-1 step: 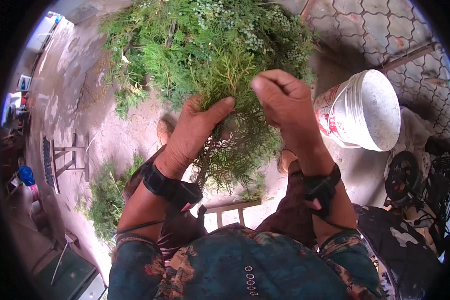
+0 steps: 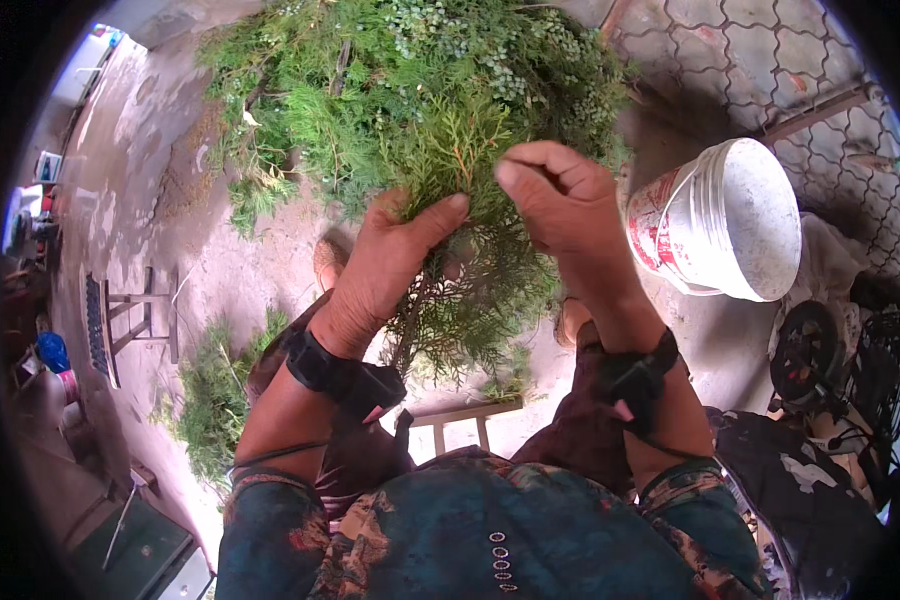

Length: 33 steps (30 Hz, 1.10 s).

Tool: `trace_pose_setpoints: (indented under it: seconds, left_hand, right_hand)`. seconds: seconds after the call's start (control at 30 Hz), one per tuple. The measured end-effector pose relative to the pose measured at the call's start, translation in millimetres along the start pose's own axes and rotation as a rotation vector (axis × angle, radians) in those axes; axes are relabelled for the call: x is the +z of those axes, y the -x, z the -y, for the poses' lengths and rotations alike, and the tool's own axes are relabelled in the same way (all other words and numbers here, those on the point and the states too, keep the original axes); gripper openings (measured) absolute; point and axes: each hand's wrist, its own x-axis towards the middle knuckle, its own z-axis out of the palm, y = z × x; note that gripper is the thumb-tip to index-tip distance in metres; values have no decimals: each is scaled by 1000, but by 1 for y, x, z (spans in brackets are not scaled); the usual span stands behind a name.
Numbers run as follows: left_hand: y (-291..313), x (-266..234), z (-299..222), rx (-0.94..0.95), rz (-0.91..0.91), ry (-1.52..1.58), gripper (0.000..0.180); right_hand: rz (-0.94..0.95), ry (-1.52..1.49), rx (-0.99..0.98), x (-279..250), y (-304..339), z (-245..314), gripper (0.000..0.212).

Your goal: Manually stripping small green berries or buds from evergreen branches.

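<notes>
A leafy evergreen sprig (image 2: 448, 305), its scaly fronds hanging down between my knees, is gripped by my left hand (image 2: 375, 265) with the thumb laid across it. Yellowish-green tips of the same sprig stand up past that thumb. Just right of those tips, my right hand (image 2: 575, 220) is closed, thumb and forefinger pinched together beside the foliage. Whatever those fingers hold, if anything, is too small to make out. Beyond both hands lies a big heap of cut evergreen branches (image 2: 330, 115), some bearing clusters of pale blue-green berries.
A white bucket (image 2: 710, 215) with red markings leans at the right. On the left are a small wooden stool (image 2: 140, 310) and a smaller heap of greenery (image 2: 213, 400). A wooden frame edge (image 2: 470, 412) shows between my legs. Dark cloth (image 2: 795, 480) lies at lower right.
My right hand has shifted slightly left, closer to the tips of the sprig. My left hand keeps its hold in the same place.
</notes>
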Motion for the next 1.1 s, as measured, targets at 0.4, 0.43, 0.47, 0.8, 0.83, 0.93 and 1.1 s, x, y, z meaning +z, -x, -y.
trace_pose_setpoints:
  seconds: [0.4,0.43,0.47,0.8,0.83,0.93,1.1]
  left_hand:
    - [-6,-5,7,85,19,-160,24]
    - [-6,-4,9,115,28,-174,23]
    - [-5,-3,7,112,30,-175,23]
    - [-1,-5,-5,-69,-115,144,30]
    - [-2,-2,-3,-68,-112,135,30]
    - [-1,4,-4,-63,-122,98,32]
    - [-7,6,9,82,-109,27,24]
  right_hand:
    - [-31,512,-359,6,-4,-19,22]
    - [-37,611,-414,5,-4,-19,21]
    - [-43,711,-469,4,-3,-19,21]
    - [125,-726,155,-20,-2,16,19]
    - [125,-733,147,-18,-2,17,19]
    - [97,-572,124,-14,-1,19,23]
    - [97,-481,180,-18,0,14,23]
